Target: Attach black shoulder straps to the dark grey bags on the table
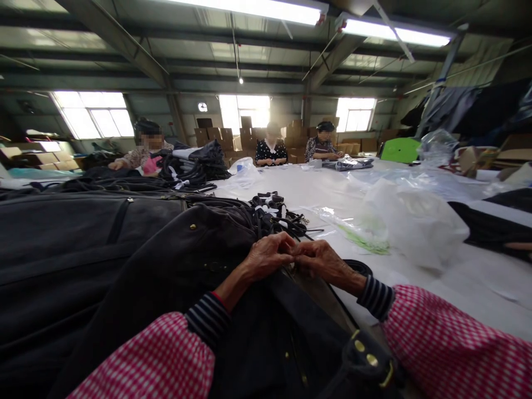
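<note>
A dark bag [253, 338] with brass-coloured fittings [372, 360] lies in front of me, its near end toward my body. Over its far edge, my left hand [266, 257] and my right hand [322, 263] meet, fingertips pinched together and almost touching. Whatever they pinch is small and mostly hidden by the fingers; I cannot make it out. A heap of dark straps [286, 221] with metal clips and white tags lies just beyond my hands.
More dark bags [75, 227] are piled on the left. The white table [299, 185] holds crumpled clear and white plastic bags [415, 221] at right. People [272, 149] sit along the far side; cardboard boxes [214, 134] are stacked behind them. A green object [399, 151] stands at far right.
</note>
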Tool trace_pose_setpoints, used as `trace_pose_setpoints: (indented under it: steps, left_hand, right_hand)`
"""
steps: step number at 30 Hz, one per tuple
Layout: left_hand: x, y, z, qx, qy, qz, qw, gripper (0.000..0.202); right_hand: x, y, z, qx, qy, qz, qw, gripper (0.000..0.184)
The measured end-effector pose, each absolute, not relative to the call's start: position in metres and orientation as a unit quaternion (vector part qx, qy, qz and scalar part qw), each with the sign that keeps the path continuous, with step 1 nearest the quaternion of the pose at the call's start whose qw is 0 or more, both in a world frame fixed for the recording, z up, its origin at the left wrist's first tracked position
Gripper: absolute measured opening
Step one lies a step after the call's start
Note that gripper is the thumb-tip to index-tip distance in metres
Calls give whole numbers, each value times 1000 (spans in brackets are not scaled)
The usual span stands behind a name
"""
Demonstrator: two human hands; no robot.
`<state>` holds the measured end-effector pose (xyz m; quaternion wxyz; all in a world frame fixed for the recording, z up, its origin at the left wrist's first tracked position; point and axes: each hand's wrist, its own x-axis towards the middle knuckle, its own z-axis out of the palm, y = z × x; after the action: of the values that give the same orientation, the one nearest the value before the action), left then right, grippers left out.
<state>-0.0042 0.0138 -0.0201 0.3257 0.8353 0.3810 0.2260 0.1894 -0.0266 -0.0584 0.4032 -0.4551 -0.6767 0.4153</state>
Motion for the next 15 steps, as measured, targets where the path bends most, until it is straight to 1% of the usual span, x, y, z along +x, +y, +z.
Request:
trace_pose_setpoints:
  steps: [4, 6, 8, 10, 11, 13, 15]
  left_hand:
    - [-5, 14, -21, 848, 392, 184, 306, 18]
    - [-5, 14, -21, 851, 394, 174, 303, 17]
    - [-4, 14, -20, 854, 385, 172, 305, 18]
    - [-4, 16, -20, 858, 366, 183, 310, 21]
    - [-5, 18, -20, 859, 356, 190, 316, 23]
    - [-6, 25, -25, 856, 337, 198, 338, 28]
    - [-6, 34, -32, 852, 334, 196, 352, 35]
  right_hand:
    - [190, -29, -54, -469, -667, 402, 415, 14]
    - [191, -30, -50, -475, -668, 395, 415, 10]
    - [194, -31, -43, -482, -673, 397, 396, 8]
    - [201, -33, -33, -490, -704, 383, 344, 3]
    - [206, -35, -28, -496, -731, 352, 308, 4]
    - [217, -41, -17, -510, -794, 244, 224, 11]
    - [226, -47, -7, -523, -828, 133, 149, 12]
